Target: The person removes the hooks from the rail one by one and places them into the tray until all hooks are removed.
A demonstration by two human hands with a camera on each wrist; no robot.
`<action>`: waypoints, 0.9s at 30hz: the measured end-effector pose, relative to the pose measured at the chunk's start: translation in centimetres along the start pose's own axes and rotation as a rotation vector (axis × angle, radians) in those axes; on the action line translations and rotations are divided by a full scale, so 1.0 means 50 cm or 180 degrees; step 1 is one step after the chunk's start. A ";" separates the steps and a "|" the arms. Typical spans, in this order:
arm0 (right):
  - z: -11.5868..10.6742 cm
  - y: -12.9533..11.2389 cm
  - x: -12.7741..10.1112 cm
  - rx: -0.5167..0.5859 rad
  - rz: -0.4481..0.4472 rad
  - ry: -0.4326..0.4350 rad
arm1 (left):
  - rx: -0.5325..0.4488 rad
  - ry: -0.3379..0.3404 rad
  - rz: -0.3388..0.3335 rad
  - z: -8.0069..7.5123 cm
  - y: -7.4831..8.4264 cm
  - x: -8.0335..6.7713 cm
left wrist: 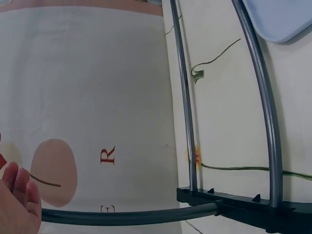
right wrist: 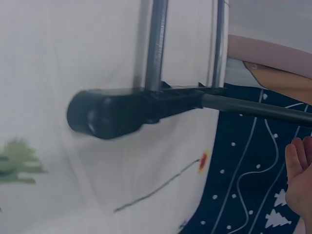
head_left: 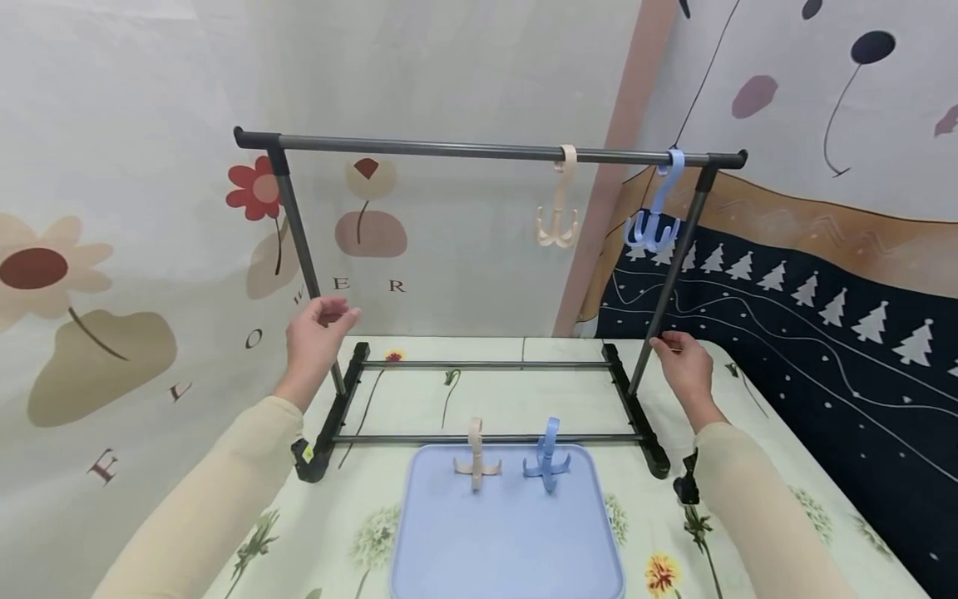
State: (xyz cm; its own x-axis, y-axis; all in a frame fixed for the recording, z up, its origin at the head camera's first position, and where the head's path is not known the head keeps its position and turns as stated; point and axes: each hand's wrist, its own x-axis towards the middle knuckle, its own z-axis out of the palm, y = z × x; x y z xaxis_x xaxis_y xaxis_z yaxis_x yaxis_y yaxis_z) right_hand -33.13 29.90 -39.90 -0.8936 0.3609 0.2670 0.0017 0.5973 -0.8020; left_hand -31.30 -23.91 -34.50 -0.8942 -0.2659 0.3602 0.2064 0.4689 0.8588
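Standing between both hands (head_left: 316, 339) (head_left: 686, 368), the tubular rack (head_left: 419, 149) seems smooth metal.

White, flower-printed tabletop (head_left: 322, 520). Dark grey tubular rack (head_left: 486, 364) standing on two long black feet (head_left: 634, 408). Light-blue, rounded rectangular tray (head_left: 509, 541) just in front.

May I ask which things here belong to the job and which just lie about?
Job, apparently:
dark metal rack
two beige pronged hooks
two blue pronged hooks
pale blue rectangular tray

Just about:
white floral tablecloth
navy tree-print cloth
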 end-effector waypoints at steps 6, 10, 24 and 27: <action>-0.031 -0.027 0.005 -0.0034 -0.0114 0.0005 | -0.0064 0.0465 -0.0090 -0.020 -0.001 0.010; -0.052 -0.047 0.006 -0.0022 -0.0196 0.0036 | -0.0128 0.0661 -0.0180 -0.032 -0.012 0.023; -0.127 -0.134 0.015 -0.0021 -0.0491 0.0243 | -0.0106 0.0501 -0.0539 -0.057 -0.048 0.066; -0.141 -0.158 0.021 0.0007 -0.0551 0.0353 | -0.0104 0.0498 -0.0584 -0.055 -0.053 0.070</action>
State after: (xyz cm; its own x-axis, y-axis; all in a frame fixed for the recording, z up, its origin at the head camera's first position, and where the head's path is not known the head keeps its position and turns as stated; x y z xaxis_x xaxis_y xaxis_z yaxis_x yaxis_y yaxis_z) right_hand -30.93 30.59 -29.51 -0.8255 0.3299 0.4580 -0.1486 0.6557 -0.7402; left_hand -33.89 -28.38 -34.52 -0.8460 -0.4726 0.2468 0.0612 0.3738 0.9255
